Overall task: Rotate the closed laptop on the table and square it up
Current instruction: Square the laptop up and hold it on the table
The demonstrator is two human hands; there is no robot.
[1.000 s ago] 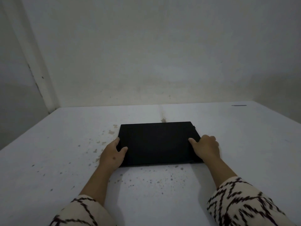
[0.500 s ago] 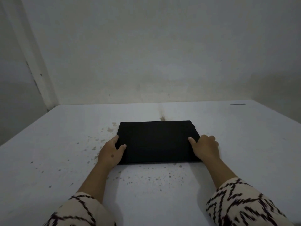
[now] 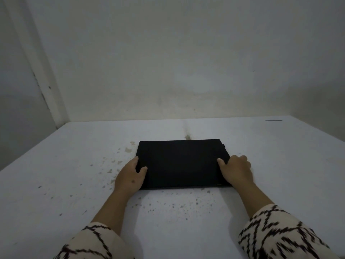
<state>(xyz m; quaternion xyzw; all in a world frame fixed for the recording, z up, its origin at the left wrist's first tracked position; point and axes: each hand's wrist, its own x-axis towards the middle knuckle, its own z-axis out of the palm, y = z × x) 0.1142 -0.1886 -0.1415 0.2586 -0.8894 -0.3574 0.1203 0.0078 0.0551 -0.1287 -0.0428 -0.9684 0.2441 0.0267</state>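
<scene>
From the head view, found the closed laptop (image 3: 182, 163) lying flat on the worktop (image 3: 74, 174), centre stage, well short of the wall (image 3: 186, 71) and just beyond a scatter of specks (image 3: 168, 204).

Caught the left hand (image 3: 128, 177) clamped on the near left corner, thumb (image 3: 143, 168) laid over the lid and the rest curled down the side. Called that grip closed on the laptop.

Caught the right hand (image 3: 236, 170) doing the same on the right edge, thumb (image 3: 220, 161) on top and knuckles wrapped over the rim. Closed on the laptop too.

Looked for movement across the last second and got very little! Saw both hands kept to the same corners, with no re-gripping and no lifting. Noticed only the faintest shift in the near edge, perhaps no more than the camera bobbing. Couldn't say which.

Read the far edge as running roughly parallel to the wall line, the long side facing the person.

Judged from that stillness that the big rotation was over, with only fine squaring left. Reckoned a tiny nudge, then a release, would finish it. Could not tell from this angle whether the near edge sat truly square, given the wide lens.
</scene>
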